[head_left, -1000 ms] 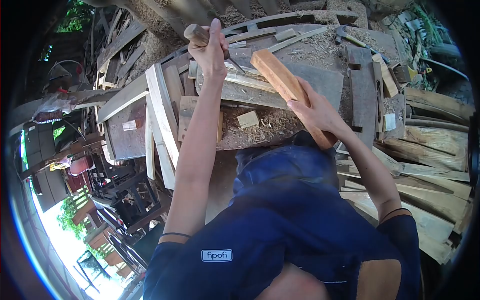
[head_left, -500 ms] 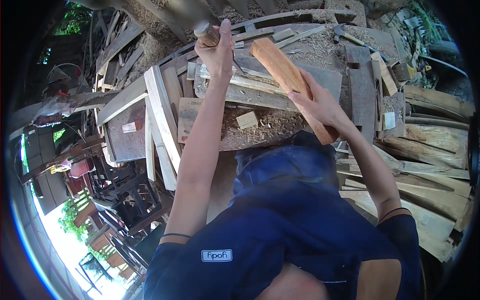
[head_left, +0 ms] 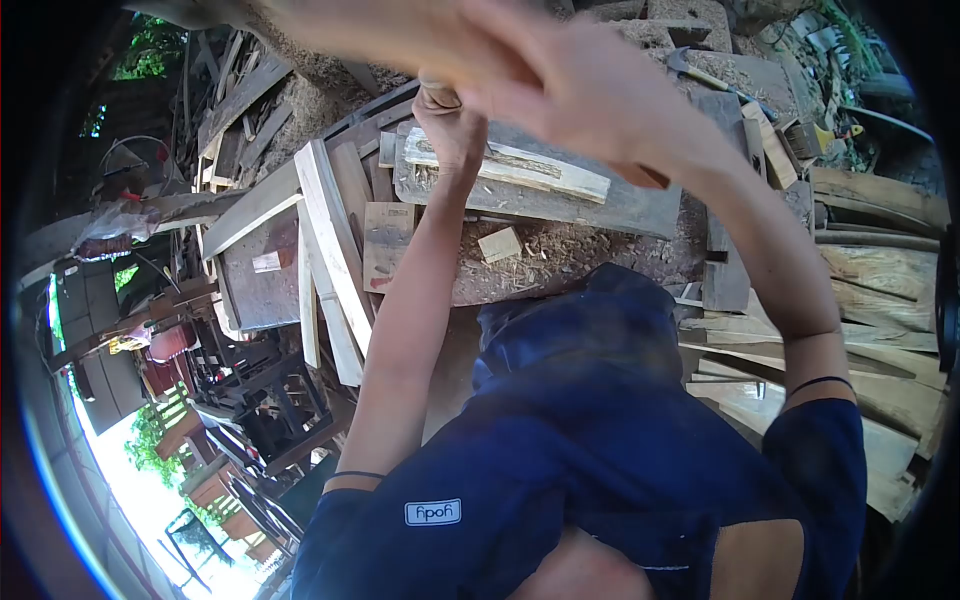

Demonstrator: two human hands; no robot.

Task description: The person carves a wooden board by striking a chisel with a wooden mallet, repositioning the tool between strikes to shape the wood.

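Note:
My left hand [head_left: 452,135] is wrapped round the wooden handle [head_left: 437,95] of a chisel held upright. Its blade, mostly hidden behind the hand, points down at a pale grooved strip of wood [head_left: 575,180] lying on a thick grey board [head_left: 625,212]. Smeared by motion, my right hand [head_left: 600,95] grips a brown wooden block [head_left: 390,38]. In this view the block passes above the chisel handle, its lower end showing below my right wrist.
A small wood offcut [head_left: 499,244] and shavings lie on the bench in front of me. Long pale boards [head_left: 335,225] lean at the left. A hammer [head_left: 700,75] rests at the far right, and stacked planks [head_left: 880,285] fill the right side.
My right hand has swung the wooden block up and left, from beside the chisel to over its handle. The left hand has shifted slightly right and down in view, still gripping the chisel.

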